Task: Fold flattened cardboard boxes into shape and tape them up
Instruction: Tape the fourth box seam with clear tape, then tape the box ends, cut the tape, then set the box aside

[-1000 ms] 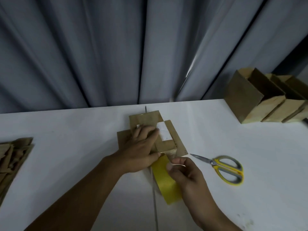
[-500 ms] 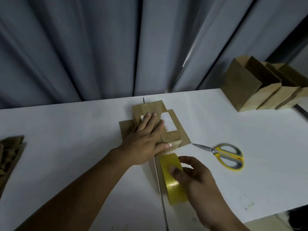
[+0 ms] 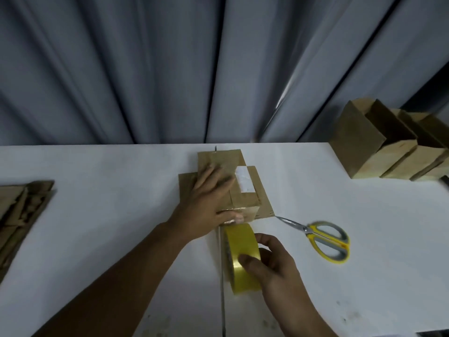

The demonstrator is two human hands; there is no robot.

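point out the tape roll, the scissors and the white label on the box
tape roll [image 3: 239,242], head view, yellow outer band
scissors [image 3: 308,232], head view, where blades meet handles
white label [image 3: 245,179], head view, its middle

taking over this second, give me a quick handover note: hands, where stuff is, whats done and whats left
Left hand: flat, pressing down on the cardboard box.
Right hand: grips the yellow tape roll just in front of the box.
Scissors lie right of the roll; flat cardboard stack far left; folded boxes far right.
Done: box folded, tape seemingly laid over its top.
Left: probably cut the tape, smooth it down, then the stack.
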